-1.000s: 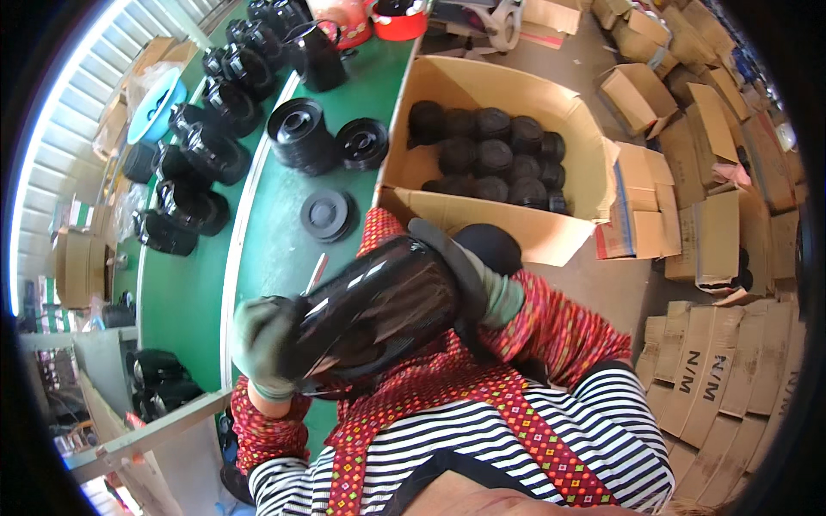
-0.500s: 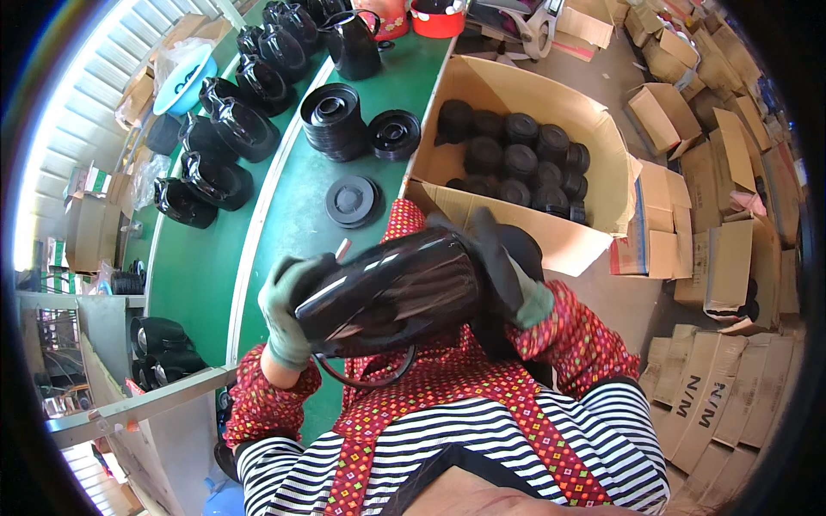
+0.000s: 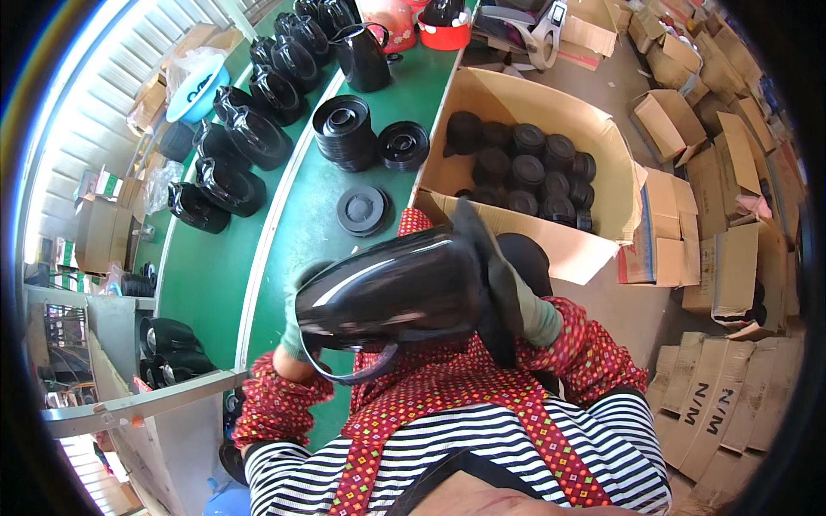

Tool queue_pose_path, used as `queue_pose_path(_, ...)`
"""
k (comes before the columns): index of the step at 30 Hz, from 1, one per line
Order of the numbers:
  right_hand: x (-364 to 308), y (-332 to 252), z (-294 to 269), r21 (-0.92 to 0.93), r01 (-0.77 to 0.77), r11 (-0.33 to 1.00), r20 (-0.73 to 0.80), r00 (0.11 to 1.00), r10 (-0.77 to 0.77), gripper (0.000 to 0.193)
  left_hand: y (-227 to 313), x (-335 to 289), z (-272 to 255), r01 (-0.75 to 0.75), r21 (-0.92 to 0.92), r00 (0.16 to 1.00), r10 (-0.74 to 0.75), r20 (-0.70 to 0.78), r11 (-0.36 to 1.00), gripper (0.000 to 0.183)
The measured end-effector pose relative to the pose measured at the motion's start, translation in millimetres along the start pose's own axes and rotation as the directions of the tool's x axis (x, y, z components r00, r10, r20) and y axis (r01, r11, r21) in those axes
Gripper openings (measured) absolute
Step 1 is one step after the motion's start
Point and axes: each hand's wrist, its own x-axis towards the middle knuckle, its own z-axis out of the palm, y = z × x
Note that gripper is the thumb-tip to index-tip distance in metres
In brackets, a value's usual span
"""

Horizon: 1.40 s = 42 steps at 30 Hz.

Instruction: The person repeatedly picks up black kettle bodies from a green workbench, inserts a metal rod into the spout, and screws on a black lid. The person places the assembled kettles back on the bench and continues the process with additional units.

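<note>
i am wearing a black-and-white striped shirt (image 3: 465, 423) and a red apron (image 3: 486, 383) dotted with multicoloured diamonds. my right glove (image 3: 514, 297) is showing pale green and dark grey, the jug (image 3: 396, 297) is gleaming black, the tabletop (image 3: 282, 251) is showing green, the basin (image 3: 198, 96) light blue.

- A long green surface (image 3: 301, 232), divided lengthwise by a pale strip (image 3: 268, 228).
- Left of the strip: rows of black jugs (image 3: 258, 138).
- Right of it: one upright jug (image 3: 363, 60), a tall stack of black round parts (image 3: 344, 142), a shorter stack (image 3: 403, 144) just beside it, and flat black discs (image 3: 361, 211) nearer.
- Far end: a red bowl (image 3: 443, 35) and a red tub (image 3: 389, 24).
- On the floor (image 3: 611, 95), to the right: cardboard boxes (image 3: 669, 125).
</note>
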Motion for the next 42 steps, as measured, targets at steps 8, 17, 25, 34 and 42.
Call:
queue_pose_path(8, 1, -4, -3, -0.340, 0.360, 0.869, 0.086, 0.932, -0.352, 0.080, -18, 15, 20, -0.409, 0.513, 0.910, 0.376, 0.171, 0.755, 0.050)
queue_pose_path(17, -8, 48, -25, 0.434, -0.074, 0.898, -0.067, 0.991, 0.114, 0.052, 62, 14, 70, -0.456, 0.884, 0.763, 0.557, 0.329, 0.102, 0.039)
queue_pose_path(25, 17, -13, -65, -0.594, -0.271, 0.757, -0.100, 0.959, 0.265, 0.045, -10, -15, 88, -0.537, 0.821, 0.600, 0.597, 0.533, -0.193, 0.054)
queue_pose_path(34, 5, 43, -66, -0.520, -0.072, 0.851, -0.223, 0.973, -0.054, 0.023, -45, -23, 60, -0.746, 0.602, 0.663, 0.236, 0.710, 0.285, 0.083)
queue_pose_path(42, -37, 42, -45, -0.606, 0.053, 0.794, -0.212, 0.951, -0.225, 0.023, -65, 10, -92, 0.287, 0.954, 0.950, 0.101, -0.294, 0.082, 0.111)
